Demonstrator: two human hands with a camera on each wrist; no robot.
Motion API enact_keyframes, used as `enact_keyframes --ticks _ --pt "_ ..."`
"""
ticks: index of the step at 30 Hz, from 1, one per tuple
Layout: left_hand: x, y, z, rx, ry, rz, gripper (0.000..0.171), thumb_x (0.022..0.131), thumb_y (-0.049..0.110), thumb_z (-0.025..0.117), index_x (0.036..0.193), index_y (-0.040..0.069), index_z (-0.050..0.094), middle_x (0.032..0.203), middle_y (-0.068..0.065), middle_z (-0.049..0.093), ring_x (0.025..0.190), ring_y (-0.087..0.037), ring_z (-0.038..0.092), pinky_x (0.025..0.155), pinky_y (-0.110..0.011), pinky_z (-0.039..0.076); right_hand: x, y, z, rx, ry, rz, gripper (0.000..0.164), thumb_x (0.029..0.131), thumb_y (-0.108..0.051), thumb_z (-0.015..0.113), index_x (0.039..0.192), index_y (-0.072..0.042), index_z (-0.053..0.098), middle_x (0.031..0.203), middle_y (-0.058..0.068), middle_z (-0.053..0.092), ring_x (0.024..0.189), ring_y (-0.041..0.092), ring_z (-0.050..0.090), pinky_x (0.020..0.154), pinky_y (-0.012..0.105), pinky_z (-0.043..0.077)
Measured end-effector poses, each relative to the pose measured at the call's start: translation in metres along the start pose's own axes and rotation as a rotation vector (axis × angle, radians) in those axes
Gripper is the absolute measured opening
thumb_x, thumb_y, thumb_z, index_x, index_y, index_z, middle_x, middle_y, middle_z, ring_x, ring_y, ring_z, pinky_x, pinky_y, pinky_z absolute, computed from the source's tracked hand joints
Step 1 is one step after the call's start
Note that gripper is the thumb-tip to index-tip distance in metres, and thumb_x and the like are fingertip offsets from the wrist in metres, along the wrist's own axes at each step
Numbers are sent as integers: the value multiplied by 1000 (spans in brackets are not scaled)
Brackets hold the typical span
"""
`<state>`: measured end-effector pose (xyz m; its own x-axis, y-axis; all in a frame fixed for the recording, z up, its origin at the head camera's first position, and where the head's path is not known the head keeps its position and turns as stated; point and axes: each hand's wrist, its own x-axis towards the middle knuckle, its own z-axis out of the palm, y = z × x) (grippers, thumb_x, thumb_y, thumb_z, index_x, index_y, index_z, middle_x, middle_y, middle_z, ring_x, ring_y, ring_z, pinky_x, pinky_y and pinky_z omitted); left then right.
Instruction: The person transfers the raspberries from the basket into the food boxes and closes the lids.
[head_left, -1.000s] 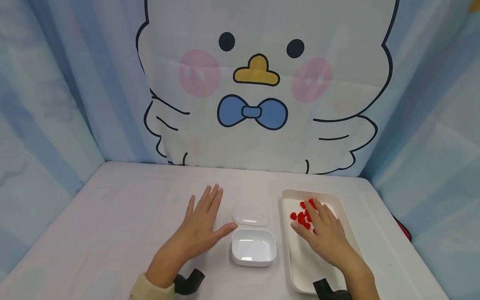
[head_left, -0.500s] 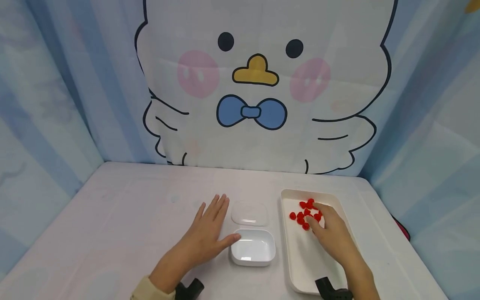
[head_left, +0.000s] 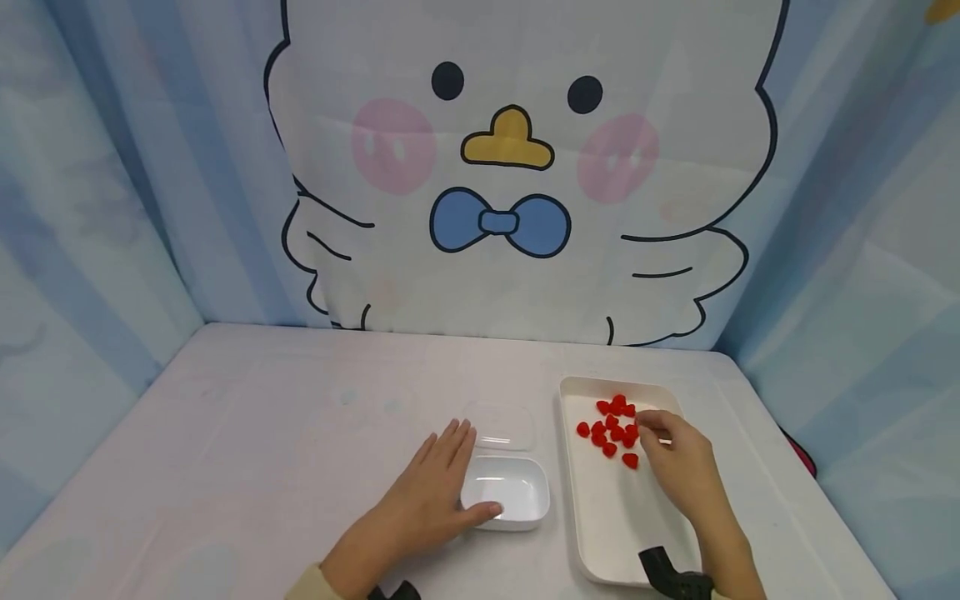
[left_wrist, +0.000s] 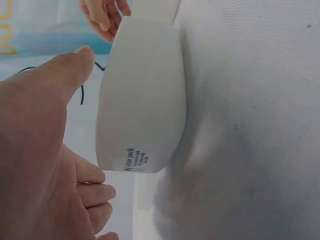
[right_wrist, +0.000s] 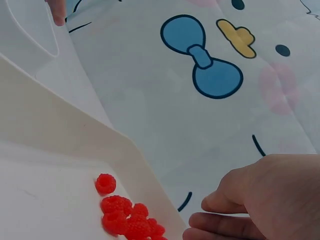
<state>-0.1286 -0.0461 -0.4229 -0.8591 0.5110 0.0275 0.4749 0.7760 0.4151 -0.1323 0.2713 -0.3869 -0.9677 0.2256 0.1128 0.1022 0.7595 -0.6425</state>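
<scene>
In the head view my left hand (head_left: 431, 496) lies with straight fingers along the left side of a small white dish (head_left: 517, 492), its thumb over the dish. The left wrist view shows the printed side of that dish (left_wrist: 142, 95) beside the spread thumb; I cannot tell whether they touch. My right hand (head_left: 684, 462) hovers over a white tray (head_left: 615, 533), thumb and index tip close together at the right of several red raspberries (head_left: 611, 422). Whether a raspberry sits between those fingertips is hidden. In the right wrist view the raspberries (right_wrist: 117, 215) lie left of the bent fingers.
A clear plastic lid (head_left: 506, 427) lies just behind the dish. Behind the table (head_left: 262, 433) hangs a curtain (head_left: 510, 292) with a cartoon chick. Each wrist carries a black mount (head_left: 675, 575).
My left hand has come nearer and to the right, its thumb now over the dish. The right hand has drawn its fingers together and shifted right, uncovering more raspberries.
</scene>
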Motion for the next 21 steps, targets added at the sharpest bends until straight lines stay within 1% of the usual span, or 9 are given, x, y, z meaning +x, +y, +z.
enact_keyframes --ticks 2,5,11,15,21 --pt "0 0 2 14 -3 -11 103 88 73 50 154 -3 26 163 -18 25 153 -31 19 124 -52 19 1 1 0 -2 -7 9 33 101 -13 53 130 1 59 128 23 61 115 37 59 98 50 52" --pt "-2 1 3 9 -2 -30 107 86 75 51 153 -4 26 162 -19 26 153 -33 21 123 -53 21 4 2 1 -2 -26 17 32 100 -13 53 128 2 59 126 24 62 113 36 59 98 50 53" --pt "-4 0 5 6 16 -42 112 83 78 52 154 -4 24 162 -20 25 152 -34 22 122 -55 22 7 6 2 -26 -45 18 30 98 -10 56 125 3 61 122 25 63 107 36 60 96 50 55" --pt "-4 2 7 12 13 -32 113 83 78 52 155 -3 21 163 -19 23 153 -33 20 122 -54 21 9 9 4 -44 -70 27 30 96 -8 58 123 4 62 121 25 64 106 36 61 96 50 54" --pt "-4 6 8 53 -7 -7 109 87 76 48 155 -3 19 164 -20 21 153 -34 18 122 -55 20 8 12 6 -18 -118 64 31 95 -7 57 124 3 62 121 24 65 107 34 62 95 48 55"
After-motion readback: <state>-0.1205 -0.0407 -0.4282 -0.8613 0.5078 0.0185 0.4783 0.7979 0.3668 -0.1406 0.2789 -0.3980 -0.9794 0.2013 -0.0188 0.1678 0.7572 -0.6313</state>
